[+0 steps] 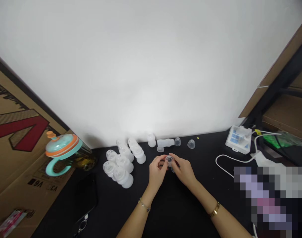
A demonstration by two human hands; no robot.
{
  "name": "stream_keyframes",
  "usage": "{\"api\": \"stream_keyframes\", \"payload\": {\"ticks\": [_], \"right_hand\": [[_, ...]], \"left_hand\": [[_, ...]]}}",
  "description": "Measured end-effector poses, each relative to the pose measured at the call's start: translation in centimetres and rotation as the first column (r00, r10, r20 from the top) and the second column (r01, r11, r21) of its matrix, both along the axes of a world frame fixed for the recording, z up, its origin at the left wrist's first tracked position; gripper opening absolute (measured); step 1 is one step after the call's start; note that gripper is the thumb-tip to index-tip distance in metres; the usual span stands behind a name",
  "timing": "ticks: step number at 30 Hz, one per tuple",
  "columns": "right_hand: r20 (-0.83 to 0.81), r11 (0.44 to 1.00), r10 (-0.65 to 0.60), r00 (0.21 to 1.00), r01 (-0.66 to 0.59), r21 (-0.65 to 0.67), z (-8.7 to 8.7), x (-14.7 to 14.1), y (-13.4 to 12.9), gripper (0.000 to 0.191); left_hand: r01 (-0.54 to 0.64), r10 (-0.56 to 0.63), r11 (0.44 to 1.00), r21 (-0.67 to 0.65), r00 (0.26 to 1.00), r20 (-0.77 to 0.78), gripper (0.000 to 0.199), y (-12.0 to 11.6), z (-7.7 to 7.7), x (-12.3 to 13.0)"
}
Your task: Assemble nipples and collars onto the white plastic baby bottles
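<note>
My left hand (158, 168) and my right hand (184, 168) meet over the black table, fingertips closed around the rim of a small clear round bottle top (169, 160). Its finer shape is too small to make out. Just under the right fingers shows part of another clear piece (173, 170), largely hidden. Beyond the hands, a whitish bottle body (165, 142) lies on its side, with a clear ring (160, 149) in front of it. Two clear dome caps, a near one (177, 141) and one farther right (191, 144), rest beside it.
Several white bottles with clear domes (123, 177) stand grouped at left; one bottle (151, 140) stands by the wall. Farther left are a lidded drink jug (66, 152), a dark phone (86, 196) and a cardboard box (14, 165). A power strip (238, 139) with white cables sits right.
</note>
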State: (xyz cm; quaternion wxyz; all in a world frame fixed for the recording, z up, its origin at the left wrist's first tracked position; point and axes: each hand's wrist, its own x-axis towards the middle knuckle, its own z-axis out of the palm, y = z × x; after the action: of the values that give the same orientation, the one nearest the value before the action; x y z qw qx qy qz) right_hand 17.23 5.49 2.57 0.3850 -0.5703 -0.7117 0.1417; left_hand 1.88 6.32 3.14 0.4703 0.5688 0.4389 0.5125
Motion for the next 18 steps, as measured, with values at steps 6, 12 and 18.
{"api": "stream_keyframes", "payload": {"ticks": [6, 12, 18], "right_hand": [[-0.021, 1.0, 0.001, 1.0, -0.001, 0.008, 0.27, -0.22, -0.1, 0.033], [-0.02, 1.0, -0.005, 1.0, 0.005, -0.005, 0.43, -0.46, 0.04, 0.032], [-0.013, 0.998, -0.051, 0.999, 0.051, 0.037, -0.23, -0.17, 0.35, 0.032]], "left_hand": [[0.027, -0.027, 1.0, -0.014, 0.999, 0.025, 0.03, 0.01, 0.08, -0.06], [-0.001, 0.001, 0.999, -0.041, 1.0, 0.001, 0.033, -0.05, 0.18, 0.09], [0.002, -0.005, 0.994, -0.105, 1.0, -0.026, 0.041, -0.16, 0.03, 0.14]]}}
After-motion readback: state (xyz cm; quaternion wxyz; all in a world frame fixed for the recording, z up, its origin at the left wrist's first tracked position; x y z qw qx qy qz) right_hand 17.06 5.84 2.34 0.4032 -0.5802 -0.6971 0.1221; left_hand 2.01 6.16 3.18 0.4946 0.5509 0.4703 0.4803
